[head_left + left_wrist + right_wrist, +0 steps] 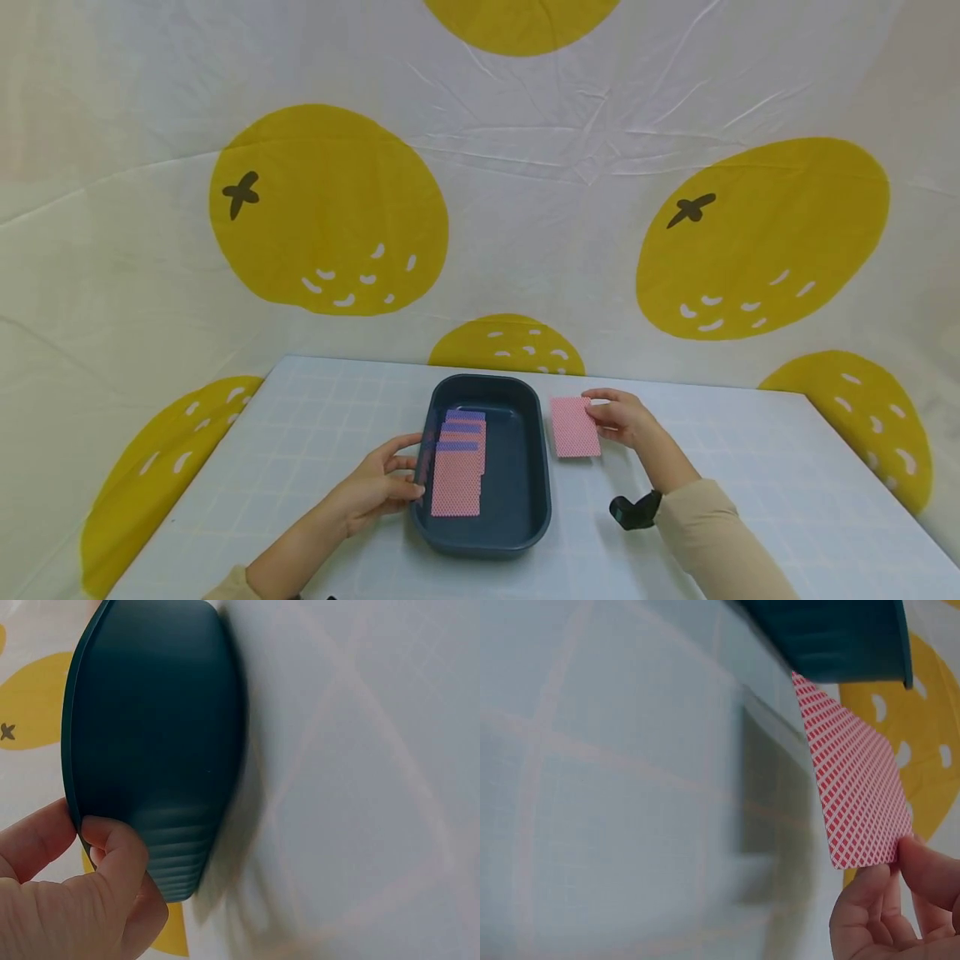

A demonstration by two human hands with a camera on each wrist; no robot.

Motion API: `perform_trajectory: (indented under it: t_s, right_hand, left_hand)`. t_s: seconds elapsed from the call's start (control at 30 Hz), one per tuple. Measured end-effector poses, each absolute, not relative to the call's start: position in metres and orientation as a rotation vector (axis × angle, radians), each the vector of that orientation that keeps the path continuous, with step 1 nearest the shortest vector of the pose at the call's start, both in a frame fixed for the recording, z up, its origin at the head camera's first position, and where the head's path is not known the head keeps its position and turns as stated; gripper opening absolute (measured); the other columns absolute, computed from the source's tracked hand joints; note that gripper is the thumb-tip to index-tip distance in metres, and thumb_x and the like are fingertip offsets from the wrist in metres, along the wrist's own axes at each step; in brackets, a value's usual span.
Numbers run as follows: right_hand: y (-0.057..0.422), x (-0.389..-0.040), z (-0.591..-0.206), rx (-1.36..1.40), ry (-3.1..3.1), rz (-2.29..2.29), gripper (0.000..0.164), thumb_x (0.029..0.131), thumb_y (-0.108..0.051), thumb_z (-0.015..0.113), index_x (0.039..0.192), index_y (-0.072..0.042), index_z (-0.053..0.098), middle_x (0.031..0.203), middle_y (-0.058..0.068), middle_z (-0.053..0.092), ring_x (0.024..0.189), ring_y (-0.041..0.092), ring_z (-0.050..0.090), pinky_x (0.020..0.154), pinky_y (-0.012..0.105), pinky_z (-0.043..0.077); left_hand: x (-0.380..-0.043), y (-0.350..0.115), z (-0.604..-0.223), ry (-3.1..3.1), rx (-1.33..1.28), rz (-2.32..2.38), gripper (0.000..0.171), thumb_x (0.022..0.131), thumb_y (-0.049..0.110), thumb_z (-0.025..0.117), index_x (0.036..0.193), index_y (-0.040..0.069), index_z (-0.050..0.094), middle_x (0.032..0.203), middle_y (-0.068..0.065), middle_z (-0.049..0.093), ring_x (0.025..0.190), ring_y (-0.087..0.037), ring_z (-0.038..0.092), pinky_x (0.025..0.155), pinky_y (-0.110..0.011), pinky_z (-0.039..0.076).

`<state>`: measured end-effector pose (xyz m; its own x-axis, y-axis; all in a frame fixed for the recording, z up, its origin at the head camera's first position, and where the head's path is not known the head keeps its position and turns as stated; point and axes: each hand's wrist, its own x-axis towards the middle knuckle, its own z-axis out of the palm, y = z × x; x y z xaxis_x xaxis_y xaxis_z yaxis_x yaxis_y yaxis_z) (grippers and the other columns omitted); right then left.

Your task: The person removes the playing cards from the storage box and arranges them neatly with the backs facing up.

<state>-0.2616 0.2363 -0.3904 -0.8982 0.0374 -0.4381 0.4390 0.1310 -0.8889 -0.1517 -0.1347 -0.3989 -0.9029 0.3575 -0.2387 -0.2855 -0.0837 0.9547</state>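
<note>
A dark blue-green tray (517, 500) stands on the table, its long sides running away from me. My left hand (382, 483) grips its left rim, thumb and fingers pinching the edge in the left wrist view (105, 877). Inside, along the left side, lie overlapping playing cards (456, 483), backs patterned red and white, with purple-blue strips showing at the far end. To the right of the tray, my right hand (626, 417) pinches a red-patterned playing card (575, 427) by its right edge. In the right wrist view this card (855, 780) hangs above the table, casting a shadow.
The table (315, 425) has a pale blue cover with a light grid. Behind it hangs a white cloth (540, 250) printed with large yellow fruit. A black wrist device (636, 511) sits by my right sleeve (720, 542).
</note>
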Motion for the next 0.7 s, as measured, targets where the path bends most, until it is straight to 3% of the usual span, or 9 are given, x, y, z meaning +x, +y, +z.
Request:
perform_trajectory:
  t_s: [0.43,0.7]
  right_hand:
    - [0.228,-0.263,-0.410,0.457,2.260,-1.767,0.040,0.089,0.001,0.055,0.128,0.006,0.048,0.082,0.008,0.059,0.065,0.014,0.053,0.057,0.022,0.046]
    - [0.226,-0.270,-0.414,0.470,2.350,-1.657,0.044,0.083,0.008,0.057,0.127,0.006,0.051,0.110,0.021,0.056,0.071,0.016,0.054,0.061,0.024,0.050]
  left_hand:
    - [-0.151,-0.133,-0.398,1.811,0.051,2.021,0.076,0.079,-0.013,0.061,0.143,0.001,0.024,0.105,-0.013,0.046,0.079,-0.016,0.050,0.066,-0.028,0.047]
    - [-0.152,-0.132,-0.398,1.829,0.039,2.015,0.075,0.079,-0.013,0.061,0.143,0.001,0.025,0.105,-0.013,0.045,0.079,-0.016,0.049,0.066,-0.028,0.046]
